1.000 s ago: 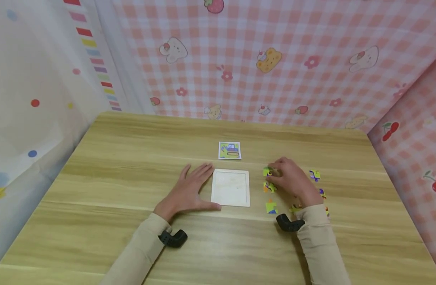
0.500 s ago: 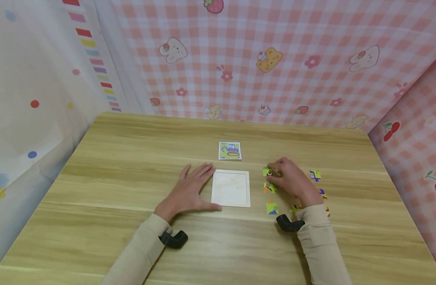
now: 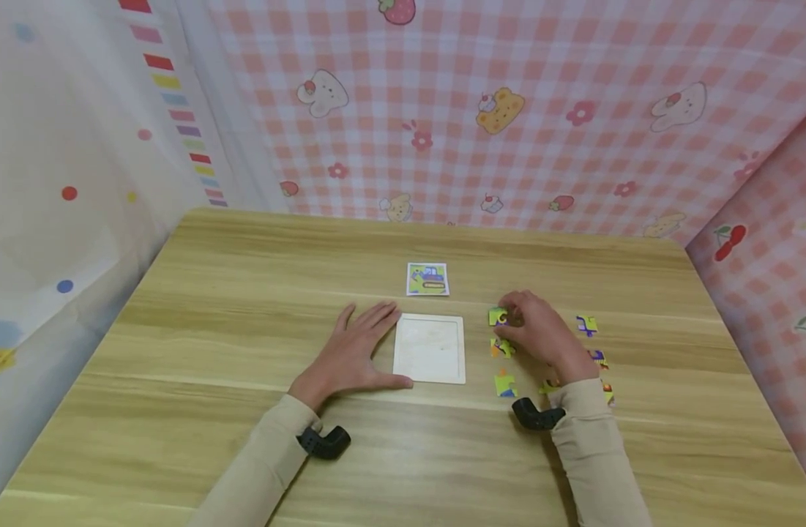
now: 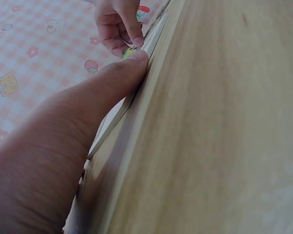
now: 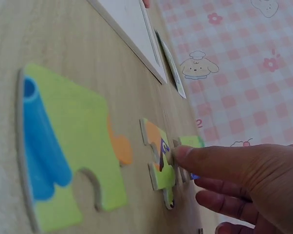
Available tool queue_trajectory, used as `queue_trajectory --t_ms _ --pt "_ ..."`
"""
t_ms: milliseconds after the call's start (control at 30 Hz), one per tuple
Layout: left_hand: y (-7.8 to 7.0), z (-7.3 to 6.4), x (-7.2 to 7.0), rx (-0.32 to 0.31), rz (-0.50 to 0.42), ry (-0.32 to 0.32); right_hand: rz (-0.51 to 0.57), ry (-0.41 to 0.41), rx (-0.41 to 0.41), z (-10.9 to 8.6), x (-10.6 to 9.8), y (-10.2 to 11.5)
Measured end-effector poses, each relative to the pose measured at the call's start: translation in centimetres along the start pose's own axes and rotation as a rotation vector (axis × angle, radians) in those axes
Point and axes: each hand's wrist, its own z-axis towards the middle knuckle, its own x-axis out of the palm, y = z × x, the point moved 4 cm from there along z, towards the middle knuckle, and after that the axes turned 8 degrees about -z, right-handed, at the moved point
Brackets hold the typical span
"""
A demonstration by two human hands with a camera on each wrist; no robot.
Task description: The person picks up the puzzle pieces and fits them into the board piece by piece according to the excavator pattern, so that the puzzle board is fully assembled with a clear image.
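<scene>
My left hand [image 3: 350, 355] lies spread at the left side of a square white puzzle frame [image 3: 429, 348]. Its thumb [image 4: 129, 68] touches the frame's near-left corner and the fingertips reach the far-left corner. To the right of the frame, my right hand [image 3: 541, 329] pinches a green and purple jigsaw piece [image 3: 497, 317] between thumb and index finger, low over the table. Just nearer lies an orange and green piece [image 5: 156, 146], close by the thumb. Another green piece with a blue tube shape [image 5: 64, 146] lies closest to me in that column.
Several more jigsaw pieces [image 3: 586, 326] lie right of and partly under my right forearm. Behind the frame sits a small picture card [image 3: 427, 279] showing a digger. The wooden table [image 3: 244, 278] meets a pink checked cloth [image 3: 376, 139] at its back edge.
The head view has shifted very slightly. Both hands keep their places, the left at the frame and the right at the same jigsaw piece.
</scene>
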Motion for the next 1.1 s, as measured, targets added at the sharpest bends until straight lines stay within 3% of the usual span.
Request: queue_trajectory --t_ms 167,433,700,900,1100 --pt "0.2 0.1 0.2 -0.001 0.007 0.005 0.054 -0.030 0.015 0.0 0.0 0.5" --pt "0.4 0.2 0.3 -0.007 0.018 0.008 0.222 -0.184 -0.046 -0.1 0.0 3.4" --pt "0.5 0.3 0.0 -0.017 0.027 0.017 0.450 -0.097 -0.009 1.7 3.2 7.4" --pt "0.5 0.4 -0.1 -0.015 0.025 0.014 0.456 -0.050 -0.060 3.1 5.8 8.7" --pt "0.5 0.4 0.0 -0.017 0.029 0.019 0.384 -0.081 -0.063 3.6 6.9 9.3"
